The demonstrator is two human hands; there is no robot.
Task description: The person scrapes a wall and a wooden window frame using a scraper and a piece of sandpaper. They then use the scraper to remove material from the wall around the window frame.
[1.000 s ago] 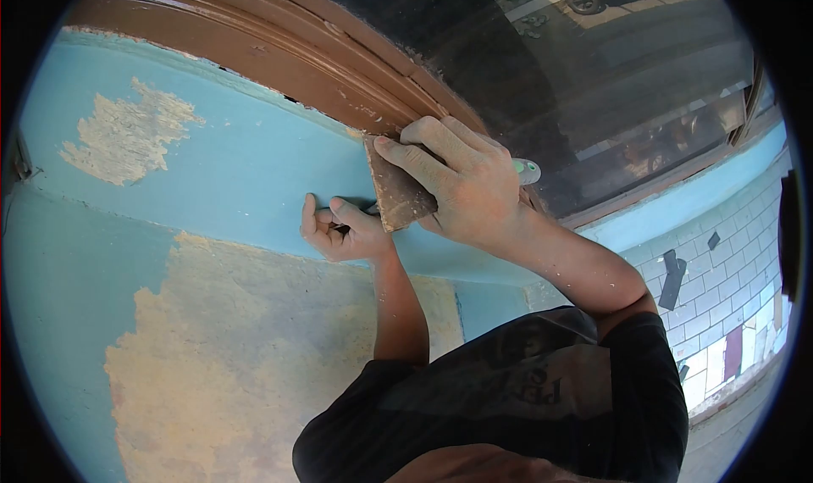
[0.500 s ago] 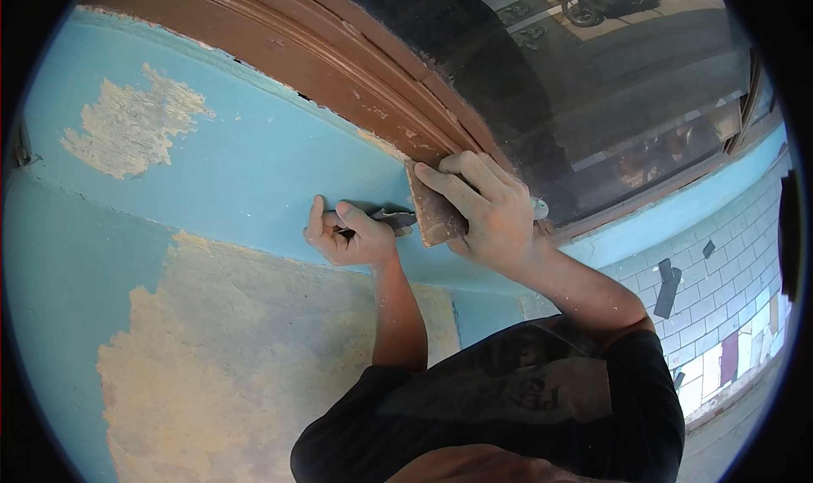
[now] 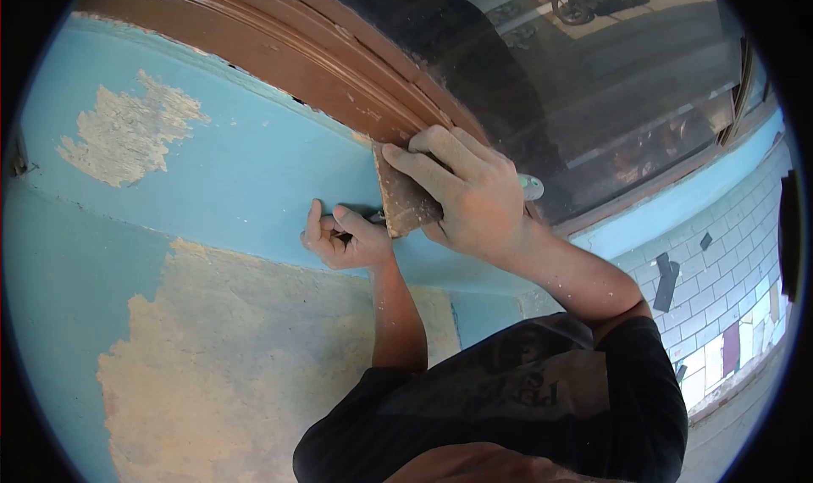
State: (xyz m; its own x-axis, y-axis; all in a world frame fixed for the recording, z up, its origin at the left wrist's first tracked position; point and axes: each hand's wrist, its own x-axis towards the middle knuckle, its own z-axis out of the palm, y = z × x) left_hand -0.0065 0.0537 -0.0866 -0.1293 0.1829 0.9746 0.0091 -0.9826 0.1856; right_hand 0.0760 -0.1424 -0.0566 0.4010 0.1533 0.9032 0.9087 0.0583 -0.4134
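Observation:
My right hand [image 3: 483, 191] grips a putty knife with a wide, rust-brown blade [image 3: 406, 197]. Its green-grey handle end [image 3: 531, 186] sticks out behind the hand, and my fingers press on the blade. The blade's upper corner is at the seam between the brown window frame [image 3: 373, 89] and the light blue wall [image 3: 246, 161]. Close by on the left, my left hand [image 3: 351, 239] is closed around a dark, flat tool, mostly hidden by my fingers and the putty knife. Its kind I cannot make out.
A bare rough patch [image 3: 127, 131] shows in the paint at upper left. A large beige stripped area [image 3: 229, 356] lies below. Window glass [image 3: 610, 110] fills the upper right. At right, dark scraps [image 3: 666, 281] lie on the tiled ground [image 3: 711, 292].
My right hand has moved left along the frame with the putty knife, whose blade now covers most of the dark tool at my left hand. My left hand has barely moved.

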